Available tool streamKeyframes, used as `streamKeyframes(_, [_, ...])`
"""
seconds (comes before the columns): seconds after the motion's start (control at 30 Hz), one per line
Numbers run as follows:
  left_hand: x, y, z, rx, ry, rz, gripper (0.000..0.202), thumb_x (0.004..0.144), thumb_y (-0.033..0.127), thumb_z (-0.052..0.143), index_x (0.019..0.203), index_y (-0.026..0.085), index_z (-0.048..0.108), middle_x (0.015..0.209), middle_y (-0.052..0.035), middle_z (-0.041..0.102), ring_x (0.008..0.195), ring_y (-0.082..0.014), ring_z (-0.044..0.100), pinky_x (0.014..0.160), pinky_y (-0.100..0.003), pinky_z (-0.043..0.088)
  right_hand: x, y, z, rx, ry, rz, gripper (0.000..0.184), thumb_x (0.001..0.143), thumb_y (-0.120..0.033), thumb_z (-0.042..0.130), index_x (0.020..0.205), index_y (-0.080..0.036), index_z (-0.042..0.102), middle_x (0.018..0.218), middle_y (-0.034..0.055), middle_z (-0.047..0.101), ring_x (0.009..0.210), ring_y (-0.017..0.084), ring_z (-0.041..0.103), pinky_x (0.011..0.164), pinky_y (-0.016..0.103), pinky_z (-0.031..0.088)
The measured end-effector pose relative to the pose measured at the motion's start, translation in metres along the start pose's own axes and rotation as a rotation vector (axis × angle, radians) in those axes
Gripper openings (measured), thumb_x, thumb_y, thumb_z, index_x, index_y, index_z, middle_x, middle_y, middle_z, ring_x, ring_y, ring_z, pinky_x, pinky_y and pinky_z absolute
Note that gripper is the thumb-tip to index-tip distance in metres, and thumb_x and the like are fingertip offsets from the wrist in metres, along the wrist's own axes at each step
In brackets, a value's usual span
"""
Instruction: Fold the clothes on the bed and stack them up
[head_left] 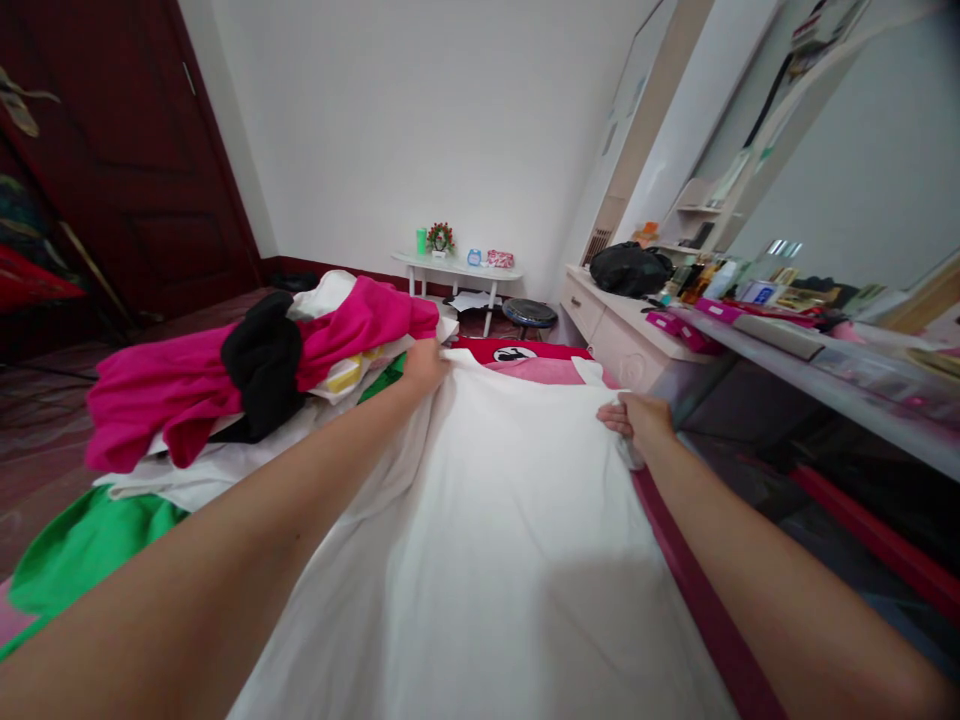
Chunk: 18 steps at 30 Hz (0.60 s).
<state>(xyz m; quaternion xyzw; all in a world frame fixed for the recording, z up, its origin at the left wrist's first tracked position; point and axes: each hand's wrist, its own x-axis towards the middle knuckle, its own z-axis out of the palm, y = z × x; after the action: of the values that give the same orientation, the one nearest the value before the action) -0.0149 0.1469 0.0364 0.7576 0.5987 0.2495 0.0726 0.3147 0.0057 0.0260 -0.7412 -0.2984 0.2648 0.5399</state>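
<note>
A white garment (pixel 502 520) lies spread flat on the bed in front of me. My left hand (pixel 424 365) is closed on its far left edge, beside the clothes pile. My right hand (pixel 637 420) pinches its far right edge near the bed's side. Both arms reach forward over the cloth. A pile of clothes lies to the left: a magenta garment (pixel 172 385), a black one (pixel 262 365), white ones and a green one (pixel 82 550).
A pink and red bedcover (pixel 551 362) shows beyond the white garment. A white dresser (pixel 622 335) with a black bag (pixel 630 268) and bottles stands at right, under a mirror. A small white table (pixel 457 268) and a stool (pixel 529 313) stand by the far wall. A dark red door (pixel 127 150) is at left.
</note>
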Motion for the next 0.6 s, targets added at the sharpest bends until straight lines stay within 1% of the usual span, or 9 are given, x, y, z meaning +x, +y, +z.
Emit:
streamKeyframes(0.1, [0.008, 0.006, -0.004, -0.015, 0.034, 0.047, 0.027, 0.083, 0.015, 0.052, 0.108, 0.007, 0.057, 0.112, -0.0193, 0.058, 0.109, -0.0278, 0.055, 0.094, -0.036, 0.042, 0.000, -0.015, 0.003, 0.046, 0.014, -0.060, 0.011, 0.085, -0.017, 0.046, 0.092, -0.015, 0.054, 0.083, 0.0102, 0.070, 0.069, 0.015, 0.068, 0.052, 0.019, 0.052])
streamKeyframes(0.17, [0.004, 0.009, -0.002, -0.034, 0.017, 0.084, 0.039, 0.080, 0.010, 0.054, 0.119, 0.006, 0.051, 0.119, -0.0197, 0.053, 0.113, -0.0261, 0.054, 0.096, -0.035, 0.041, -0.007, -0.018, 0.005, 0.059, 0.005, -0.101, 0.019, 0.082, -0.018, 0.053, 0.101, -0.019, 0.053, 0.107, 0.0089, 0.067, 0.089, 0.014, 0.066, 0.060, 0.018, 0.053])
streamKeyframes(0.23, [-0.009, 0.008, 0.002, -0.053, -0.019, 0.135, 0.056, 0.076, 0.010, 0.061, 0.129, 0.008, 0.043, 0.130, -0.0190, 0.045, 0.120, -0.0244, 0.050, 0.100, -0.032, 0.039, -0.019, -0.013, 0.004, 0.036, -0.029, -0.148, 0.034, 0.076, -0.019, 0.061, 0.108, -0.023, 0.052, 0.126, 0.0070, 0.058, 0.106, 0.016, 0.060, 0.069, 0.022, 0.054])
streamKeyframes(0.3, [-0.033, 0.003, 0.001, -0.077, -0.075, 0.228, 0.066, 0.073, 0.013, 0.066, 0.133, 0.012, 0.041, 0.139, -0.0167, 0.036, 0.128, -0.0238, 0.042, 0.105, -0.031, 0.035, -0.036, -0.001, -0.002, -0.012, -0.096, -0.225, 0.044, 0.069, -0.020, 0.067, 0.111, -0.024, 0.052, 0.131, 0.0074, 0.055, 0.113, 0.020, 0.056, 0.081, 0.029, 0.053])
streamKeyframes(0.33, [-0.050, -0.001, -0.003, -0.097, -0.114, 0.300, 0.064, 0.073, 0.014, 0.067, 0.132, 0.014, 0.044, 0.142, -0.0151, 0.034, 0.132, -0.0242, 0.037, 0.107, -0.032, 0.032, -0.047, 0.006, -0.008, -0.047, -0.146, -0.273, 0.047, 0.067, -0.020, 0.068, 0.111, -0.023, 0.054, 0.129, 0.0085, 0.056, 0.114, 0.021, 0.056, 0.087, 0.033, 0.051])
streamKeyframes(0.43, [-0.111, -0.016, -0.032, -0.182, -0.267, 0.585, 0.045, 0.078, 0.016, 0.061, 0.122, 0.020, 0.056, 0.145, -0.0097, 0.034, 0.135, -0.0255, 0.032, 0.111, -0.036, 0.027, -0.093, 0.027, -0.039, -0.216, -0.322, -0.399, 0.041, 0.066, -0.026, 0.066, 0.107, -0.021, 0.062, 0.120, 0.0104, 0.062, 0.112, 0.026, 0.058, 0.100, 0.044, 0.043])
streamKeyframes(0.5, [-0.156, -0.028, -0.064, -0.218, -0.372, 0.718, 0.036, 0.082, 0.018, 0.055, 0.116, 0.026, 0.061, 0.146, -0.0053, 0.035, 0.129, -0.0239, 0.041, 0.108, -0.034, 0.031, -0.133, 0.038, -0.070, -0.380, -0.396, -0.469, 0.037, 0.066, -0.029, 0.064, 0.102, -0.023, 0.068, 0.121, 0.0095, 0.062, 0.116, 0.029, 0.055, 0.106, 0.048, 0.037])
streamKeyframes(0.53, [-0.179, -0.035, -0.082, -0.233, -0.423, 0.756, 0.031, 0.085, 0.019, 0.052, 0.113, 0.027, 0.063, 0.143, -0.0041, 0.041, 0.124, -0.0227, 0.047, 0.105, -0.033, 0.035, -0.154, 0.042, -0.088, -0.460, -0.430, -0.494, 0.034, 0.066, -0.028, 0.063, 0.099, -0.026, 0.070, 0.124, 0.0081, 0.061, 0.119, 0.030, 0.053, 0.108, 0.048, 0.034])
streamKeyframes(0.6, [-0.220, -0.052, -0.114, -0.249, -0.523, 0.823, 0.030, 0.088, 0.017, 0.046, 0.108, 0.029, 0.065, 0.125, -0.0041, 0.058, 0.111, -0.0198, 0.057, 0.094, -0.029, 0.044, -0.195, 0.053, -0.124, -0.592, -0.487, -0.498, 0.031, 0.068, -0.028, 0.061, 0.097, -0.028, 0.072, 0.128, 0.0058, 0.059, 0.121, 0.031, 0.052, 0.107, 0.047, 0.037])
